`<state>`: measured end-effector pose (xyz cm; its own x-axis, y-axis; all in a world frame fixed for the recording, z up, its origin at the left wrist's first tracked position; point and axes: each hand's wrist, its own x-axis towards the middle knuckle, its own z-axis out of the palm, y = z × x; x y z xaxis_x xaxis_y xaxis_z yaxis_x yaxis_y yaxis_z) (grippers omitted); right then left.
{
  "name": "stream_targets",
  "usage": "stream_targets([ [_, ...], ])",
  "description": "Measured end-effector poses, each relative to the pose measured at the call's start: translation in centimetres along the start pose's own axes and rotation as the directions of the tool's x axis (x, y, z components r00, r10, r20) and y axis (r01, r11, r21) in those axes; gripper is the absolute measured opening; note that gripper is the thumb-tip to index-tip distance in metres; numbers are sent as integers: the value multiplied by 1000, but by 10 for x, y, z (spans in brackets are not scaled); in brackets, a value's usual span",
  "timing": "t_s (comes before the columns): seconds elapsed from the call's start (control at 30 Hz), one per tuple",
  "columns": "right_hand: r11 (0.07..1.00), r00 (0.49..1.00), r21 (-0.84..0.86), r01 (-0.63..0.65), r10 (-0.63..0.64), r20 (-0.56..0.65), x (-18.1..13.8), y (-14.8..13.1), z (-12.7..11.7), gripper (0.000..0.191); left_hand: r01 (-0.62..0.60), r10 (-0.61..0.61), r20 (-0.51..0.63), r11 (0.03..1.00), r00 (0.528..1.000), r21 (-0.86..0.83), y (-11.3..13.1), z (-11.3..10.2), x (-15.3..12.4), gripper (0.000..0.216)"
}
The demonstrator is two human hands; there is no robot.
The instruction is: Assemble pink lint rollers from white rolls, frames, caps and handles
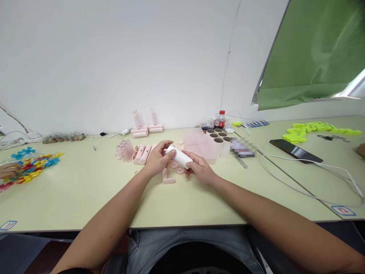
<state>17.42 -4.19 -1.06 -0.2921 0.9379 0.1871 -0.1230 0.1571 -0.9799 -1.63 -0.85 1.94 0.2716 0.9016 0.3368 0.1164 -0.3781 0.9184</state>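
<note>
Between both hands a white lint roller refill [180, 156] is held at a slant above the table. My left hand [157, 158] grips its upper left end, thumb on top. At the lower right end, my right hand [201, 167] has its fingers around the roll. An L-shaped pink plastic part [169, 180] lies just below my left hand. Pink round caps [179, 169] are partly hidden behind the roll. Pink half-round covers [143, 154] rest beside my left wrist, next to a cluster of clear pink handles [124, 150].
Several upright rolls with brown cores [218, 140] stand right of a translucent pink sheet [196, 142]. A cola bottle [219, 120], a black phone [295, 150] and white cables [288, 190] are farther right. At left, another person's hand [10, 170] touches colourful plastic pieces [35, 167].
</note>
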Motion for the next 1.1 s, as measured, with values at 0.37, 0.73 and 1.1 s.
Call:
stream_targets([
  [0.37,969,995,231,-88,72,76,-4,-8,5,61,33,-40,-61,994,997,-108,0,0,2,52],
  [0.73,827,877,299,-476,472,92,-3,0,4,44,-135,-1,-453,954,891,-269,1,-13,14,52],
  [1.1,835,966,505,-220,259,-7,-3,-11,5,95,-122,-24,-464,951,886,-283,1,-13,14,51],
])
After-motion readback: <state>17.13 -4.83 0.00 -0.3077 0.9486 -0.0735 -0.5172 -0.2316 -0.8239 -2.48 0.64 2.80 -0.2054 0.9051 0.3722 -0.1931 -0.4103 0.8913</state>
